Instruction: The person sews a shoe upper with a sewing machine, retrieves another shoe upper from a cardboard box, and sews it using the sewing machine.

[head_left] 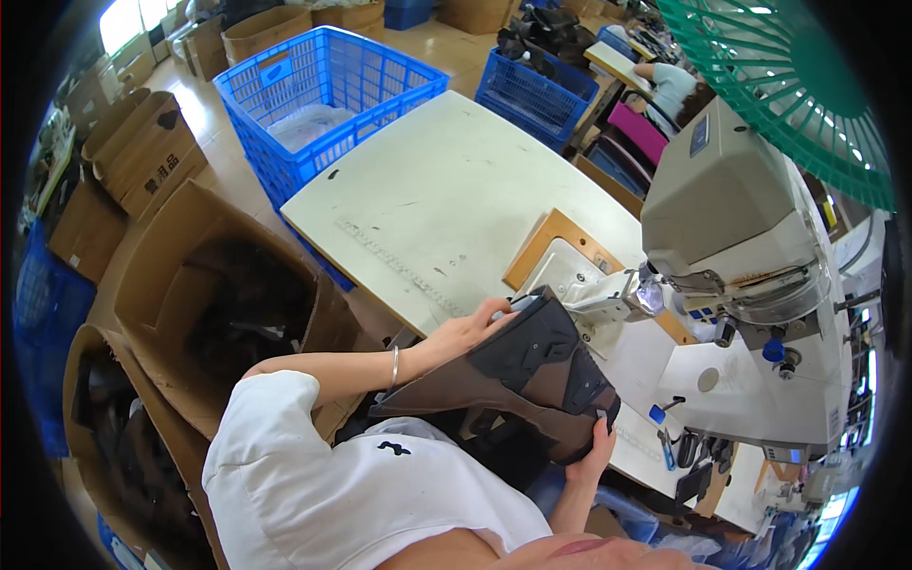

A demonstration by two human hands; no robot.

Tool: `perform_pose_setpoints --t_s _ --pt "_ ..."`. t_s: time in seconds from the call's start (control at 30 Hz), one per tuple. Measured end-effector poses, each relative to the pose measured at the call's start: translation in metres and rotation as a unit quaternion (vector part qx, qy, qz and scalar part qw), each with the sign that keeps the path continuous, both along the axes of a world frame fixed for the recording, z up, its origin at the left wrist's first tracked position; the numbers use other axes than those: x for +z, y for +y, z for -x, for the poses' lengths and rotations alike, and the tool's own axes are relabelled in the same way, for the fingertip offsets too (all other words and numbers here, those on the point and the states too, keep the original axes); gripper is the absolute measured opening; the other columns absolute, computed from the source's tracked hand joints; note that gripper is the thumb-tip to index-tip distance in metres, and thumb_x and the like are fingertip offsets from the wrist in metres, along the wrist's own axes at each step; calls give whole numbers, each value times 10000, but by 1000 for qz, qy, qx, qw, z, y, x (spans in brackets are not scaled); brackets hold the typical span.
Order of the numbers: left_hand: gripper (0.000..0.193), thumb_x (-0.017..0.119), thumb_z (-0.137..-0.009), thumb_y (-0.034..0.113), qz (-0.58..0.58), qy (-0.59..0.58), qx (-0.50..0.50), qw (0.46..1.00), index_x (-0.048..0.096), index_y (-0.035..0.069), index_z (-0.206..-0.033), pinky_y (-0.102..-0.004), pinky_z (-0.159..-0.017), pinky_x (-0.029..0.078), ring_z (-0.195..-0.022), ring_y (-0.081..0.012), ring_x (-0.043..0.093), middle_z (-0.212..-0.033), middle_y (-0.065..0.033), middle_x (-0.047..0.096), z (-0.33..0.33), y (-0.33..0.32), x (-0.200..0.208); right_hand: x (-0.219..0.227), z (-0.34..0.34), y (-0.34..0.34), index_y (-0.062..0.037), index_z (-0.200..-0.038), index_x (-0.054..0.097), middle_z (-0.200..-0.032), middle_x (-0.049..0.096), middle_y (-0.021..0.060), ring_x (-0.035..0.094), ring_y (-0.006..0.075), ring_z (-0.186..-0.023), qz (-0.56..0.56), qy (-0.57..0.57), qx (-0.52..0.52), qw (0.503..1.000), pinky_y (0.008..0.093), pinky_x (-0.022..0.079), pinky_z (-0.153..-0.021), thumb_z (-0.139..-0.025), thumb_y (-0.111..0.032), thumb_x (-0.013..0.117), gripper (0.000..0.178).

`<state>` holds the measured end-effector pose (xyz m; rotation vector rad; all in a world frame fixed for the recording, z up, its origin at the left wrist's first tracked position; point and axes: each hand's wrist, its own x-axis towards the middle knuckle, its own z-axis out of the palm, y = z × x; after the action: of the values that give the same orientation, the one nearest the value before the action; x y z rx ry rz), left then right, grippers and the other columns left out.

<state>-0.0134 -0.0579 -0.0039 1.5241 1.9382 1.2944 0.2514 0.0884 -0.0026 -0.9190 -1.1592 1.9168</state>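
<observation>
Between my two hands hangs a brown and black stitched piece (518, 366) that looks like a boot upper, its dark panels facing up. My left hand (467, 329) grips its far edge, fingers partly hidden behind it. At the near right corner, my right hand (596, 448) pinches the rim between thumb and fingers. Just beyond the piece is the arm of an industrial sewing machine (727, 199), set in the white worktable (418, 180). The far edge of the piece lies close to the machine's narrow bed, and I cannot tell whether they touch.
A blue plastic crate (332, 90) stands past the table's far left corner. Cardboard boxes (161, 313) with dark pieces crowd my left. A green fan (807, 76) is above the machine. Small blue-handled snips (669, 454) lie at right. Another person (673, 90) sits farther off.
</observation>
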Motion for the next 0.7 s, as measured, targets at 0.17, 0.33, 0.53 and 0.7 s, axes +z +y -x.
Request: perform_pose_setpoints --t_s 0.17,0.33,0.53,0.7 --pt "269 471 -893 131 82 340 79 934 471 134 -1162 -336 -736 487 -902 -257 568 -908 -50 544 2 12 1 -5 -5 -7 -10 -1245 452 -1140 564 109 582 239 -1005 -43 8 -25 999 380 497 -845 -903 -238 530 418" --pt "351 523 -803 119 -30 275 52 959 485 109 -1152 -352 -692 495 -820 -261 563 -968 -59 500 5 8 -10 -2 -3 -5 8 -1217 468 -1112 578 113 595 231 -966 -35 30 -15 999 365 498 -830 -907 -219 531 390" --pt "299 530 -835 150 111 122 1 986 483 75 -1121 -369 -722 478 -880 -268 557 -1062 -101 488 -2 -12 23 -3 -1 -1 18 -1178 499 -1070 598 112 611 224 -922 -16 15 -35 999 347 509 -797 -904 -191 536 347" --pt "467 544 -865 205 26 431 -34 901 417 52 -1287 -350 -874 440 -1048 -271 526 -1192 -133 486 1 -22 1 4 2 1 16 -1194 479 -1104 584 117 598 236 -973 -29 16 -41 999 377 503 -828 -895 -227 542 391"
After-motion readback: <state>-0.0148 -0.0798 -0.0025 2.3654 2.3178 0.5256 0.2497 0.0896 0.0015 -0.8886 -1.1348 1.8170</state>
